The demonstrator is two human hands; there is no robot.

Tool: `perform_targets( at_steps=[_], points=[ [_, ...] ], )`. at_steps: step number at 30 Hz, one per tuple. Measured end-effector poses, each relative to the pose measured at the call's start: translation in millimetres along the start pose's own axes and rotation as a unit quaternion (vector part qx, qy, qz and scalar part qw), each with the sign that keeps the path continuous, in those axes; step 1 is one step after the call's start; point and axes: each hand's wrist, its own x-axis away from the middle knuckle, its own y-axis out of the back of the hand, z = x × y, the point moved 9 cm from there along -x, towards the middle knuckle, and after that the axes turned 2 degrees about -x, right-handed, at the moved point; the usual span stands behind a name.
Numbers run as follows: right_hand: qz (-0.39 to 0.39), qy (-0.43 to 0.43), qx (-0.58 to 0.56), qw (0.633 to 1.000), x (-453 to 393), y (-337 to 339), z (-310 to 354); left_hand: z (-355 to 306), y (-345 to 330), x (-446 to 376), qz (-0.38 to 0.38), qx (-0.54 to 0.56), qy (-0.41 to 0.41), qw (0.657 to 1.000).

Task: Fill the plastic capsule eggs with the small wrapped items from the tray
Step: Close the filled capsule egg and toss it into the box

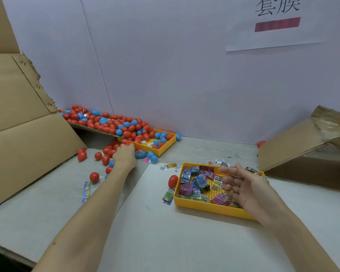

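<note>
Over tray (208, 206): right hand (241, 185) held loose, fingers half-curled, nothing gripped | left of tray: left hand (125, 156) laid on eggs (108, 152), grasp not discernible

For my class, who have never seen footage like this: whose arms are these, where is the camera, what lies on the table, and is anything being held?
No machine here: a person's two bare arms, filmed by one camera worn on the head, looking down. The left hand reaches into the red and blue eggs spilling across the table; whether it grips one cannot be seen. The right hand hovers over the near yellow tray of wrapped items, fingers relaxed; a grip is unclear.
</note>
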Motion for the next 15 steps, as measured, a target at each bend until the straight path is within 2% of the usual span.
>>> perform_targets(
  at_steps=[4,8,10,12,13,15],
  points=[
    [-0.003,-0.006,-0.009,1.000,0,0,-1,-13,14,11,-0.036,-0.068,-0.003,0.997],
    [-0.009,-0.008,-0.032,0.999,1,2,0,-42,47,31,-0.125,-0.080,-0.030,0.988],
    [-0.011,-0.002,-0.039,0.999,2,2,1,-64,69,49,-0.171,0.022,-0.065,0.983],
    [-0.019,0.008,-0.045,0.999,2,4,3,-89,84,74,-0.176,0.212,-0.121,0.954],
    [-0.024,0.016,-0.042,0.999,3,5,4,-102,89,89,-0.163,0.318,-0.146,0.922],
    [-0.036,0.042,0.001,0.998,4,6,7,-130,88,120,-0.082,0.505,-0.183,0.840]
  ],
)
